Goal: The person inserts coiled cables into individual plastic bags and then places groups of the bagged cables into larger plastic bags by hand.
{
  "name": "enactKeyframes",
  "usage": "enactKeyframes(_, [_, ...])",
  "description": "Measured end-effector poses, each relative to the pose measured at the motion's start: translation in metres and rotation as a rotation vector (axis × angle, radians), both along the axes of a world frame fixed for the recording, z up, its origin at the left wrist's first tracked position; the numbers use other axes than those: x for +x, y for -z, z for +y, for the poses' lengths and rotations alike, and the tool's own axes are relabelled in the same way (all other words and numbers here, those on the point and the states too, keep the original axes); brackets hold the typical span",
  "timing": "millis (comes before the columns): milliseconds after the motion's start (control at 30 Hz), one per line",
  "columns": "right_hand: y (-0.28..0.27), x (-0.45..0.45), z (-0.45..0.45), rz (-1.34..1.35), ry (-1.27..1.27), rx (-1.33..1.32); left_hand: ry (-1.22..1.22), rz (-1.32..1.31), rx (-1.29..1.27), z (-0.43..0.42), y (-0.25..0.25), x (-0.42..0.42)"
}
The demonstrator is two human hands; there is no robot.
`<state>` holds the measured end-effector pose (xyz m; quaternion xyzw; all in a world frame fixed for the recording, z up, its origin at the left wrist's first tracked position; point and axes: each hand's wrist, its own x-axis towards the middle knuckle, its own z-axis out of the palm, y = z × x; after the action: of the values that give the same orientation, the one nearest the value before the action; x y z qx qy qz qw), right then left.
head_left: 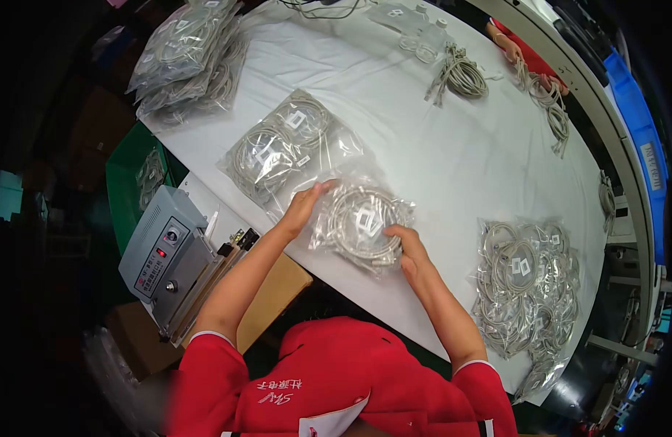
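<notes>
A clear bag with a coiled grey cable (361, 224) is held between my two hands above the table's near edge. My left hand (305, 206) grips the bag's upper left side. On its right side, my right hand (409, 246) has the thumb on top of the plastic, with the other fingers partly hidden. Just beyond the held bag lies a larger clear bag (281, 146) with two coiled cables and white labels inside. Its open-looking right part reaches under or beside the held bag; which one I cannot tell.
A stack of bagged cables (183, 58) lies at the back left, and a pile of bagged coils (525, 280) at the right. A sealing machine (165, 247) stands at the left near a green bin (124, 182). Across the table, a person's hand (512, 51) is near loose cables (460, 76).
</notes>
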<state>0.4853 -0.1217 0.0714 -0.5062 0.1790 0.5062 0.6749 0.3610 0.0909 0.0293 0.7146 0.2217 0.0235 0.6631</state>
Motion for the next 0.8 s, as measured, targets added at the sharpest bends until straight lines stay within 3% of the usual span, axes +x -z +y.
enactKeyframes(67, [-0.001,0.015,0.022,0.005,0.092,0.005,0.031,-0.085,-0.08,-0.005,-0.041,-0.004])
enactKeyframes(133, [-0.007,0.019,0.038,-0.373,0.217,-0.077,0.081,-0.185,0.002,-0.013,-0.057,0.002])
enactKeyframes(200, [-0.005,-0.004,0.045,-0.538,0.173,-0.107,0.122,-0.306,0.526,-0.016,-0.066,0.013])
enactKeyframes(267, [-0.015,-0.027,0.046,-0.467,-0.139,-0.072,0.201,-0.268,0.617,-0.018,-0.073,0.02])
enactKeyframes(300, [-0.014,-0.03,0.051,-0.469,-0.14,-0.077,0.289,-0.227,0.714,-0.018,-0.076,0.023])
enactKeyframes(367, [-0.006,-0.036,0.057,-0.191,-0.093,-0.012,0.365,-0.188,0.681,-0.024,-0.076,0.017])
enactKeyframes(467, [0.022,0.002,0.095,-0.09,0.163,0.146,0.273,-0.364,0.243,-0.025,-0.072,0.008])
enactKeyframes(500, [0.016,0.012,0.116,-0.077,0.112,-0.096,0.242,-0.308,0.256,-0.026,-0.067,0.008])
enactKeyframes(533, [0.009,0.017,0.129,-0.151,0.121,-0.255,0.24,-0.265,0.263,-0.025,-0.059,0.012])
enactKeyframes(567, [0.065,0.027,0.139,-0.427,0.185,-0.103,0.28,-0.264,0.333,-0.021,-0.051,0.019])
enactKeyframes(600, [0.069,0.037,0.145,-0.54,0.11,-0.231,0.309,-0.269,0.405,-0.017,-0.043,0.026])
enactKeyframes(633, [0.044,0.043,0.134,-0.42,-0.064,-0.131,0.355,-0.266,0.545,-0.019,-0.041,0.03])
enactKeyframes(667, [0.049,0.048,0.119,-0.548,-0.117,-0.166,0.376,-0.268,0.701,-0.02,-0.041,0.032])
enactKeyframes(700, [0.054,0.049,0.106,-0.67,-0.189,-0.197,0.417,-0.294,0.691,-0.02,-0.038,0.033])
enactKeyframes(767, [0.032,0.055,0.03,-1.31,-0.516,-0.345,0.484,-0.186,1.131,-0.023,-0.031,0.033])
enactKeyframes(800, [0.015,0.058,-0.014,-1.545,-0.475,-0.46,0.5,-0.197,1.136,-0.028,-0.031,0.035])
